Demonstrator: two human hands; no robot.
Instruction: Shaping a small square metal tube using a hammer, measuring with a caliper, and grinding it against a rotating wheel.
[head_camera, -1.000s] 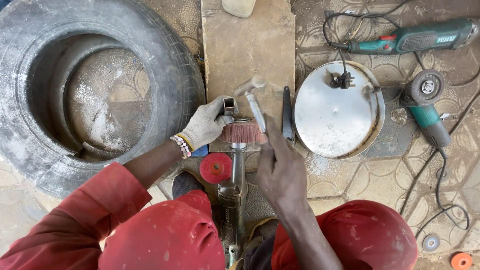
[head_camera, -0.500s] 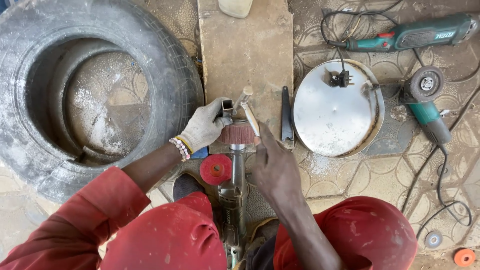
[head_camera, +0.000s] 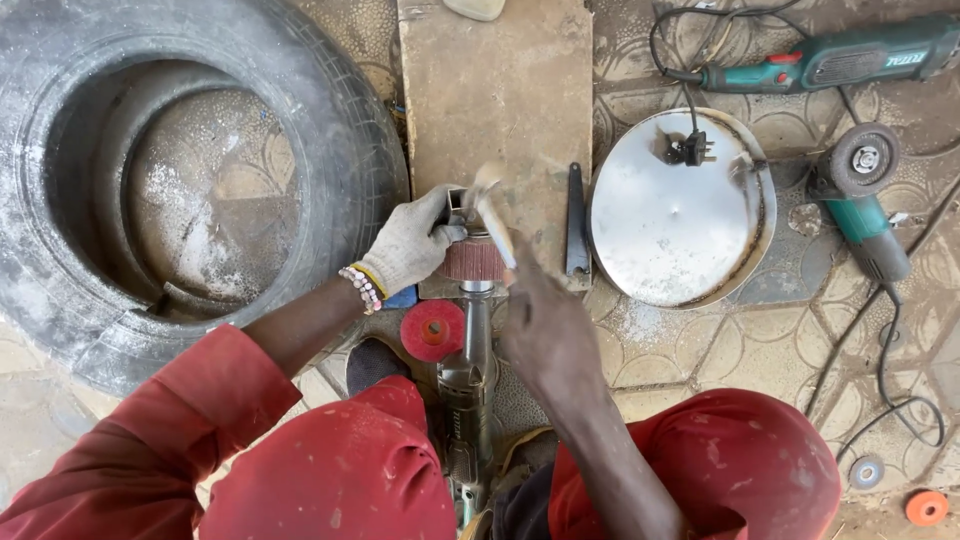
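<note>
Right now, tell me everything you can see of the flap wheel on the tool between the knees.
The flap wheel is a short reddish-brown drum of tightly packed abrasive flaps, dusty and worn-looking. It sits on the spindle of a grey power tool lying along the ground, its head at the near edge of a brown board. The gloved left hand grips its left side. The bare right hand holds a blurred hammer just above it.

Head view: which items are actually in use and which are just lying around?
In use:
- gloved left hand on reddish flap wheel
- bare right hand with blurred light metal tool
- grey power tool body

Lying about:
- large black tyre
- round metal lid
- two green grinders
- flat dark spanner
- red disc
</note>
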